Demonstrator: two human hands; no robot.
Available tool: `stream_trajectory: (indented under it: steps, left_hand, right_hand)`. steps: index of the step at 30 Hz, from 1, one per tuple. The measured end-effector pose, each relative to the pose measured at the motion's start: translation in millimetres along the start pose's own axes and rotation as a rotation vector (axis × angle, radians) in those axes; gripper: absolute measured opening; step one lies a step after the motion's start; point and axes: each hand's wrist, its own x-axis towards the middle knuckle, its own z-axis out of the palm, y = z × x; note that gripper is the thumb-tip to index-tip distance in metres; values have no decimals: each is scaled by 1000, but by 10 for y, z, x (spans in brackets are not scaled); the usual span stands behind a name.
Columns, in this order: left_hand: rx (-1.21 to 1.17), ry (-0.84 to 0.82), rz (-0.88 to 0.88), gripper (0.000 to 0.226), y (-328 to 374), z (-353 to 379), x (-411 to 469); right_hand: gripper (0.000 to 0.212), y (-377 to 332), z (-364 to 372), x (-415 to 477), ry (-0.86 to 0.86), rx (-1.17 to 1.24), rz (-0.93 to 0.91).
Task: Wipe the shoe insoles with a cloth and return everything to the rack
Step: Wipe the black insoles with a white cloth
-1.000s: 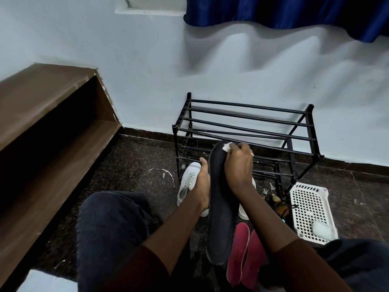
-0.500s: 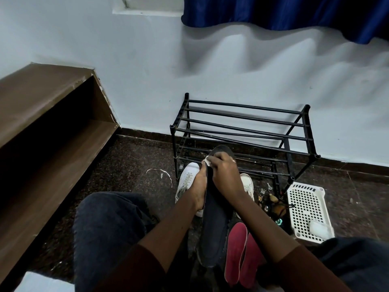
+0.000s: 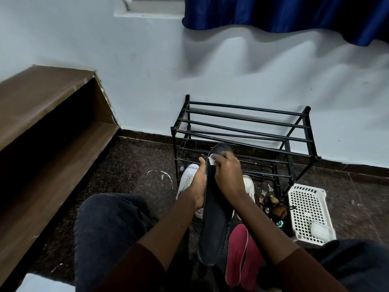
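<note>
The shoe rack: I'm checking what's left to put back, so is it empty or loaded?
Empty as far as visible: the shoe rack shows bare bars; the white sneakers sit on the floor beside it.

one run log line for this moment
step: wiping | left hand: holds black insole | right hand: presses white cloth near toe | red insoles: floor | rack: bare

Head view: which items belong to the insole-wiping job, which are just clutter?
Job: black insole, white cloth, red insoles, white shoes, black rack, left hand, right hand.

Clutter: white basket, keys and trinkets, wooden shelf, blue curtain.
</note>
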Motion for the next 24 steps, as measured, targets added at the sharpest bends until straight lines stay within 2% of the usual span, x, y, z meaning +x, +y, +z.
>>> stream_trajectory:
  steps: [4,8,11,16,19,24]
  left_hand:
    - [-20,62,35,76,49,-55,57]
    - [-5,44,4,88,60,-83,38]
    - [-29,4,15,91,52,-68,-1]
    - [-38,-88,33,78,59,-21,-7]
    - [-33,-100,32,79,50,-43,-5]
    - [-12,-62,42,93,98,-104,33]
  right_hand:
    - [27,-124,48,-217,-6,81,-62]
    - [27,-84,9,-276,-50,-28,-126]
    - [25,14,-46,-171,-42,-150,-44]
    - [20,-5,-108,-115,39,-269,152]
    - [19,-32,-56,-110,23,-175,138]
    - [28,-120,16,-215,26,65,-23]
